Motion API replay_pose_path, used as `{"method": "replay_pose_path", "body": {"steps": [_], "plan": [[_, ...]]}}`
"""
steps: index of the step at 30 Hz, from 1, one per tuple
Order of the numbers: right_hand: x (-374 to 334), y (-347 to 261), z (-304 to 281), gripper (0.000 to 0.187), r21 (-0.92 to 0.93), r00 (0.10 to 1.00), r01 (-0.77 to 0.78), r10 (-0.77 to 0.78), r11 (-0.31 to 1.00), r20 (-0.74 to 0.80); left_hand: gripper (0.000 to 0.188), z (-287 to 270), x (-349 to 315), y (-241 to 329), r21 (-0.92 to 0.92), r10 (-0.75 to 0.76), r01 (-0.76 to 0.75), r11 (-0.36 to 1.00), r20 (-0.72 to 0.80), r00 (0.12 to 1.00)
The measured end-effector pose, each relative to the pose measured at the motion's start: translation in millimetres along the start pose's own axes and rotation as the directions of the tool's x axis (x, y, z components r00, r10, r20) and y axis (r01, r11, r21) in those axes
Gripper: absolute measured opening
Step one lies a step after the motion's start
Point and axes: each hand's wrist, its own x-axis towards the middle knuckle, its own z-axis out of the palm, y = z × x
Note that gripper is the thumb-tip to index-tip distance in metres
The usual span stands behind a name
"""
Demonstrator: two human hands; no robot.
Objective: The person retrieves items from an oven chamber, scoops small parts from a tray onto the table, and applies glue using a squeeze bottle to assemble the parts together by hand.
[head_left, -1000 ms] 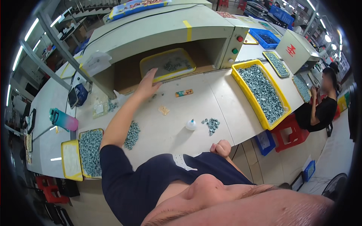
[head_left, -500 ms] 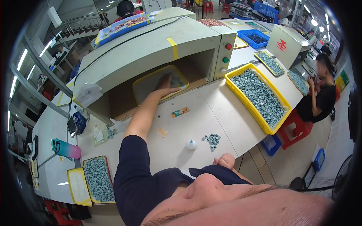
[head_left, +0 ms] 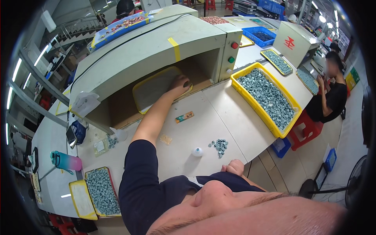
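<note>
My left hand [head_left: 181,85] reaches into the open-fronted box [head_left: 137,51], over the right end of a shallow yellow-rimmed tray [head_left: 150,91]. Its fingers are curled in; a dark patch shows among them, too small to name. Most of the tray's visible bottom is bare and grey. At the table's near edge, my right hand [head_left: 234,167] is closed; whatever it may hold is hidden. A little beyond it lies a loose cluster of grey-green beads [head_left: 221,146], beside a small white squeeze bottle [head_left: 197,151]. A printed strip [head_left: 184,117] rests in front of the box.
At right stands a deep yellow tray [head_left: 291,125] full of grey-green pieces. Another filled tray [head_left: 102,192] lies at lower left, near a teal-and-pink bottle [head_left: 65,161]. The box's side carries red and green buttons [head_left: 233,51]. A person [head_left: 329,90] sits at far right.
My left hand has shifted toward the tray's right end and curled its fingers. The beads seen beside it in the tray no longer show. My right hand stays where it was.
</note>
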Motion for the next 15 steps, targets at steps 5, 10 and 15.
{"method": "replay_pose_path", "body": {"steps": [5,10,15], "plan": [[-0.2,1.1,0.7,0.028,0.018,1.000,0.003,-0.003,1.000,-0.017,0.014,2.0,-4.5,1.0,-0.059,0.084,-0.088,0.994,-0.068,0.994],[1.1,0.9,-3.6,0.026,0.029,1.000,0.027,-0.027,0.999,-0.014,0.012,-6.3,-4.6,1.2,-0.048,0.100,-0.102,0.994,-0.038,0.994],[1.2,-0.3,-4.2,0.026,0.033,1.000,0.014,-0.014,0.999,-0.009,0.012,-13.0,-16.2,2.5,0.014,-0.002,0.002,1.000,-0.027,1.000]]}}
